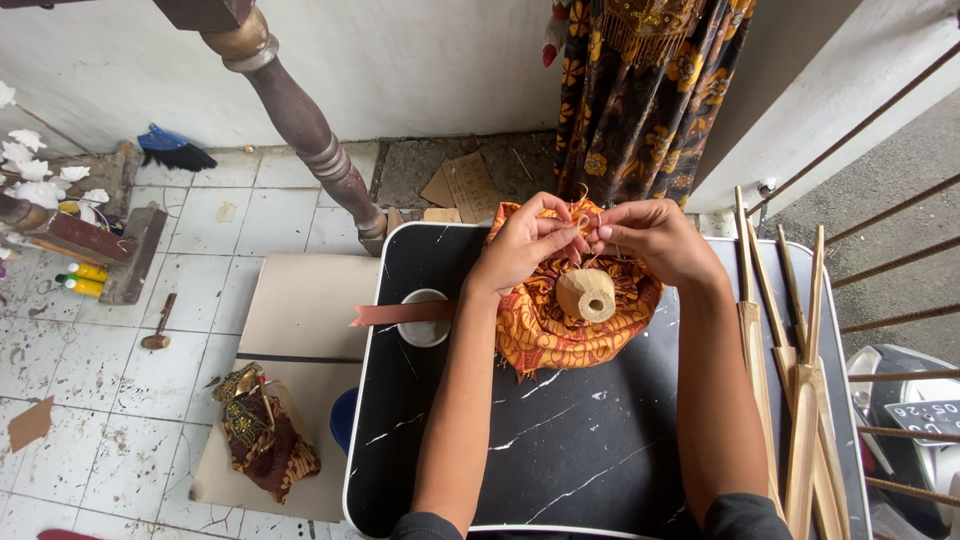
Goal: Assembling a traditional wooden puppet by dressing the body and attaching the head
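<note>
Pinching a thin thread, left hand [520, 243] & right hand [652, 238] meet fingertip to fingertip over the orange patterned cloth [545, 335] on the black marble-look table [560, 440]. Twine spool [586, 295] sits in the cloth below (loose, I think). Risk: a hard tug could roll it off the cloth.

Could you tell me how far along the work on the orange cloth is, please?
Done: the orange cloth lies bunched on the black table, the spool of twine on it. In hand: both hands, left hand and right hand, pinch its top edge. Left: bamboo strips lie untouched.
</note>
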